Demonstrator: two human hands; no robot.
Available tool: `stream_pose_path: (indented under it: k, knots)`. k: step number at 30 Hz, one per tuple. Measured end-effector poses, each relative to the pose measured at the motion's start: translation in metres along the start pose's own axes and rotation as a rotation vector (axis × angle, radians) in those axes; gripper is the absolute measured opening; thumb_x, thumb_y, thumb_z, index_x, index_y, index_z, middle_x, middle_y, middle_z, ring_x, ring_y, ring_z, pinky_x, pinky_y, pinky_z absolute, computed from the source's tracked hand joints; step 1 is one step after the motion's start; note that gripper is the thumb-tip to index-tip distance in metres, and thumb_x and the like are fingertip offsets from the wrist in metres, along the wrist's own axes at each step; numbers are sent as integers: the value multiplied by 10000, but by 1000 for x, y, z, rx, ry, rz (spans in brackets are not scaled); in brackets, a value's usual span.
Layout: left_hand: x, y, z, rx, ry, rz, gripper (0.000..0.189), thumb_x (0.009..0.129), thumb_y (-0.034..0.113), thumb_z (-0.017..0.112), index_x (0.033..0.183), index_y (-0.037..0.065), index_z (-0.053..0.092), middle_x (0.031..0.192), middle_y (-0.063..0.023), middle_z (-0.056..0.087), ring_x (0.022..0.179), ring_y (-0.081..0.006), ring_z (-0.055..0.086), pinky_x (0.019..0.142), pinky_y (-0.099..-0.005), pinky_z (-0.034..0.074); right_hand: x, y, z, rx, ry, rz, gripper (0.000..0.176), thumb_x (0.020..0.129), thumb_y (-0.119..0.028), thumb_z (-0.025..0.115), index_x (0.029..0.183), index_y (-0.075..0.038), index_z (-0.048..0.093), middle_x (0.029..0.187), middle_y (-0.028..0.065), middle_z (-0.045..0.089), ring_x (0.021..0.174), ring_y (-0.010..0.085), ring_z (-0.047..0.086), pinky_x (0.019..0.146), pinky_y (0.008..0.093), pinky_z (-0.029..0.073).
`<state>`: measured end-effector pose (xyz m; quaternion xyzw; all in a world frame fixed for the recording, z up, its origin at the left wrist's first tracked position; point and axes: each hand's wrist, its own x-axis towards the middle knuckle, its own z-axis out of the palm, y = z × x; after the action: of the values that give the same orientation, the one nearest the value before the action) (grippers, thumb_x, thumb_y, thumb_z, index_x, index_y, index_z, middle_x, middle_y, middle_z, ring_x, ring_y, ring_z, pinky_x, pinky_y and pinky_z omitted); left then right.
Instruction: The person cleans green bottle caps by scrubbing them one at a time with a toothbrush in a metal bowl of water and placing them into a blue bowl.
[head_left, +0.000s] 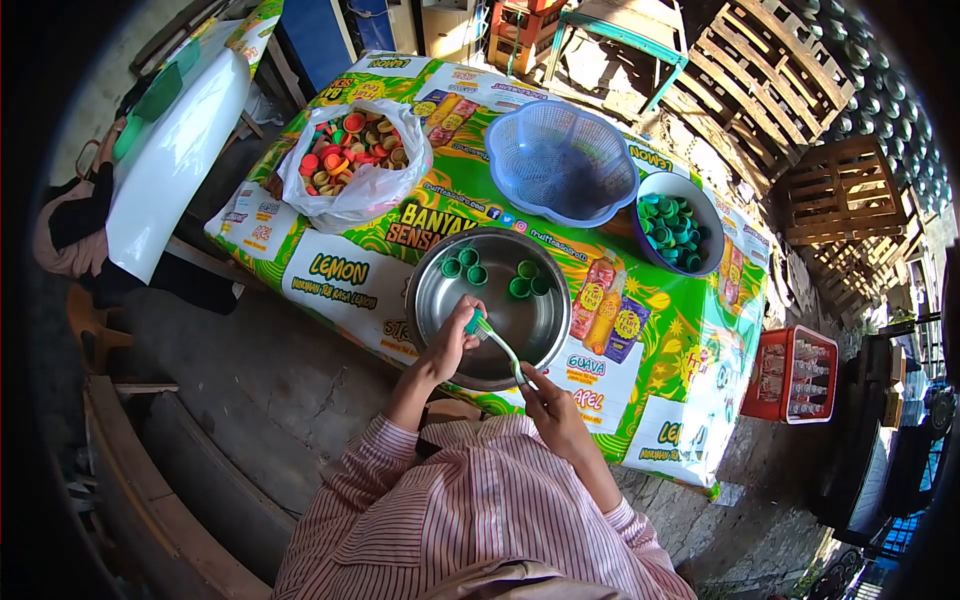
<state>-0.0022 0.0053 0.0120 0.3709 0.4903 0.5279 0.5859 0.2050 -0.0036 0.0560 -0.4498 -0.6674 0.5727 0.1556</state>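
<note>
A steel basin (535,330) sits at the near edge of the table, with several green bottle caps (467,264) in two clusters on its far side. Over the basin, my left hand (449,340) is closed on a green bottle cap (472,323), mostly covered by my fingers. My right hand (555,408) grips the handle of a small brush (504,347) that looks like a toothbrush. Its head meets the cap at my left fingertips; the bristles are too small to make out clearly.
On the printed tablecloth (335,262) stand a white plastic bag (408,150) of mixed caps, a blue plastic basket (560,165) and a bowl (716,232) of green caps. A red crate (790,375) is at the right. Another person's sleeve (90,215) shows at far left.
</note>
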Motion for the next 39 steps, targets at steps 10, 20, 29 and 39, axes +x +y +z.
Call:
stream_pose_path:
  k: [10,20,29,39]
  knots:
    - [0,-9,-8,-199,-95,-52,253,962,337,311,1002,96,374,772,-6,359,628,-76,335,574,-210,311,4,-14,-11,-453,246,-286,445,851,-109,542,1275,-226,476,638,128,579,528,247,579,503,359,464]
    - [3,-2,-7,-288,-136,-190,301,961,403,301,1046,129,393,742,18,347,667,-86,348,593,-223,298,10,-6,-17,-420,250,-287,461,834,-85,541,1273,-212,476,731,141,629,605,321,608,523,408,462]
    - [4,-2,-7,-95,-48,-53,304,968,373,311,991,93,429,711,9,392,582,-57,343,522,-193,305,7,-13,-16,-415,225,-287,475,834,-77,529,1286,-204,461,685,121,617,547,303,589,486,400,451]
    - [-2,12,-8,-276,-128,-469,344,940,437,372,784,132,397,592,43,352,491,-49,320,447,-194,265,10,-10,-36,-936,283,-422,552,754,-113,578,1266,-294,482,612,21,468,463,178,514,418,330,429]
